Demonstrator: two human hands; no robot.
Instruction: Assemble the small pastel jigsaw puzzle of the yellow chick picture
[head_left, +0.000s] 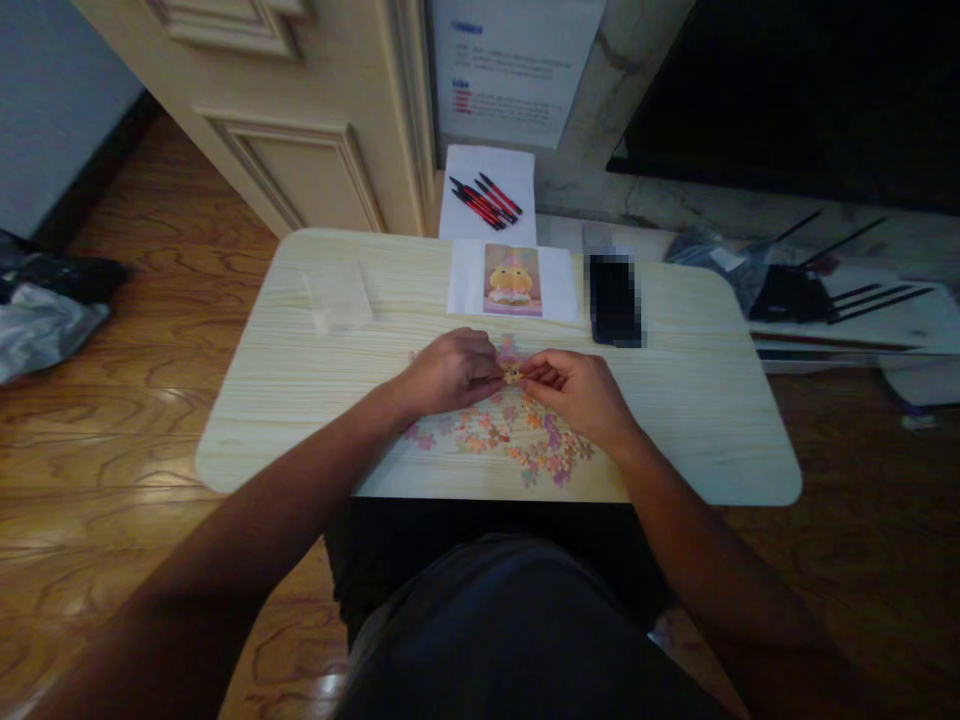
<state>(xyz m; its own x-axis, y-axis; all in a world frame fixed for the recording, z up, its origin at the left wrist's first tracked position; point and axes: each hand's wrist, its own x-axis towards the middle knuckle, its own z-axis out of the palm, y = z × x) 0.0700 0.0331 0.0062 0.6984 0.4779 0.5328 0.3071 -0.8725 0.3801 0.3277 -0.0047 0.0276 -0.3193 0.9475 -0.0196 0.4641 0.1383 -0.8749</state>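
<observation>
Over the middle of the table, my left hand [459, 370] and my right hand [581, 392] nearly meet, fingertips pinched together. Between them are small yellow jigsaw pieces [511, 375] with a dark mark, gripped from both sides. Whether these are joined is too small to tell. Loose pink, orange and purple puzzle pieces [556, 455] lie scattered below and around my hands, partly hidden by them. Just beyond sits a printed picture [512, 280] of a yellow plush-like figure, on white paper.
The pale wooden table [262, 400] has rounded corners. A black phone [616, 300] lies at its back right, a clear plastic sheet [339, 297] at its back left. Behind, red and black pens [486, 203] rest on white paper. A router [791, 292] stands farther right.
</observation>
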